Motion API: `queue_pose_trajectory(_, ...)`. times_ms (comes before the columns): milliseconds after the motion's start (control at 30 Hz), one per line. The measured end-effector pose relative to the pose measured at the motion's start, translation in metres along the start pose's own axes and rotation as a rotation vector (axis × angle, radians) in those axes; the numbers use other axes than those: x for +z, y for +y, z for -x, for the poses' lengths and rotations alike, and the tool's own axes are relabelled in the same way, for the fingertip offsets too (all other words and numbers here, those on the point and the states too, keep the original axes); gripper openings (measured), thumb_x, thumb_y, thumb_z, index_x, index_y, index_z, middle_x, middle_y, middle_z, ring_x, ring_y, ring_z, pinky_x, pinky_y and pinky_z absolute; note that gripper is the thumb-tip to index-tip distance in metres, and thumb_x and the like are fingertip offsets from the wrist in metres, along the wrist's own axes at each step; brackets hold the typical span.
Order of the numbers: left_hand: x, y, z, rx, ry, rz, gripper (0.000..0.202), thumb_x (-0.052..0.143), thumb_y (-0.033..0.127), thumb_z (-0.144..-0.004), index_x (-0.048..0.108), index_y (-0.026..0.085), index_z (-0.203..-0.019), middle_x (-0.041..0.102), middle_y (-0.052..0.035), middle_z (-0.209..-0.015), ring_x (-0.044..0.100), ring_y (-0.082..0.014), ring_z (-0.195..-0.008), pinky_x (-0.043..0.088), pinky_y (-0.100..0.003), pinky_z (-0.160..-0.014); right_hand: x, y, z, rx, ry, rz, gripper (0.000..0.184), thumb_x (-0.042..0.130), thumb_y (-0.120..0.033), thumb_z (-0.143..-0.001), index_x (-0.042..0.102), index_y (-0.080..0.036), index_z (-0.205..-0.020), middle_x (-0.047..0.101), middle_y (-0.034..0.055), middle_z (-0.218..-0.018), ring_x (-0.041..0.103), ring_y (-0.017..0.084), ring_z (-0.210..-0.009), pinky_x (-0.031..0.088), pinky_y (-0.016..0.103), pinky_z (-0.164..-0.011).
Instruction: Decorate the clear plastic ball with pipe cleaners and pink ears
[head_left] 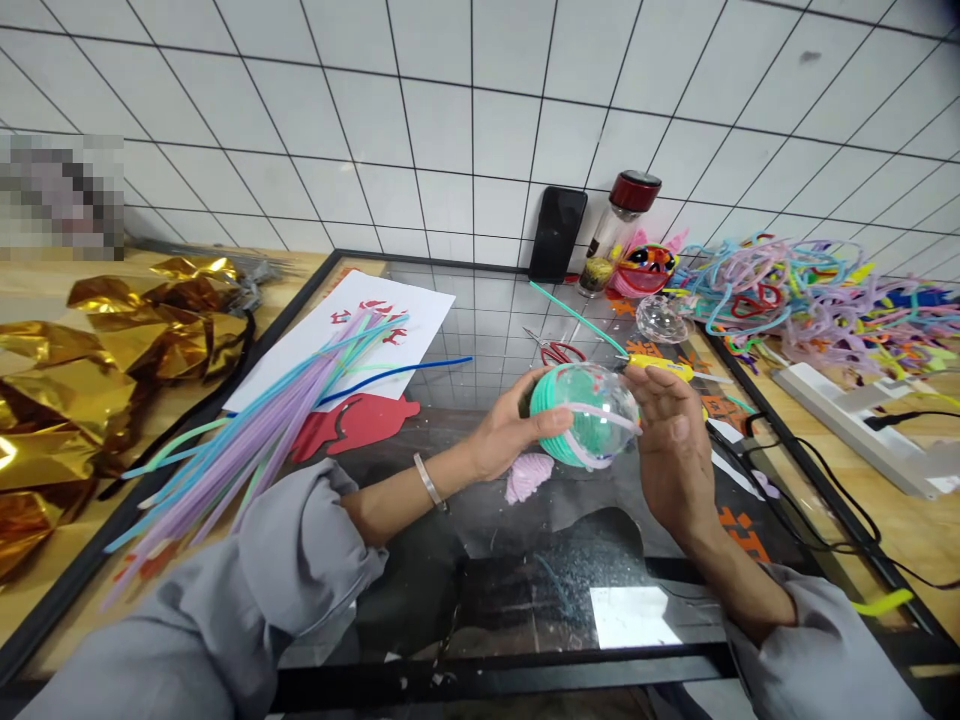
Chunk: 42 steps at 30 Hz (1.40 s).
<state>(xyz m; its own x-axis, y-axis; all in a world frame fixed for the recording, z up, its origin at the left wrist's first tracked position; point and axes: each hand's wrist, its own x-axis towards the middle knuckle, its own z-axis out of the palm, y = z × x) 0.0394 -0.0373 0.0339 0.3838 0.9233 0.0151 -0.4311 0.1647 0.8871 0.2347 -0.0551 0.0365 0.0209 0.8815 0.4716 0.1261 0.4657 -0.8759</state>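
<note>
My left hand [517,425] grips a clear plastic ball [604,405] from its left side, thumb across the front. Coils of green pipe cleaner [551,400] cover the ball's left part, and a pale lilac pipe cleaner strip [600,412] runs over the clear part. Close to the ball's right side is my right hand [675,450], palm turned toward it and fingers bent loosely apart; whether the fingertips touch the ball I cannot tell. Just beyond those fingers lies a yellow glue gun [660,366]. A crinkled lilac piece [529,478] rests on the table below the ball.
Purple, blue and green pipe cleaners [255,450] lie left over white paper [412,310] and red cut paper [375,422]. Red-handled scissors [562,352], a phone [559,235] and a bottle [619,235] are behind. Right: tangled pipe cleaners [787,290], a power strip [855,420] and cables.
</note>
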Motion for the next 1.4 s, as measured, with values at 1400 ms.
queue_pose_trajectory(1400,-0.009,-0.002,-0.009,-0.232,0.0,0.489,0.05,0.065,0.052,-0.088,0.061,0.02,-0.125,0.067,-0.0128,-0.129,0.067,-0.0259,-0.111,0.055,-0.044,-0.096,0.012,-0.012,-0.033,-0.406,0.046,0.663,0.019,0.055,-0.029,-0.096,0.069,-0.024,-0.084,0.072,0.0032,-0.076,0.068,0.019,-0.07,0.054,0.034,-0.066)
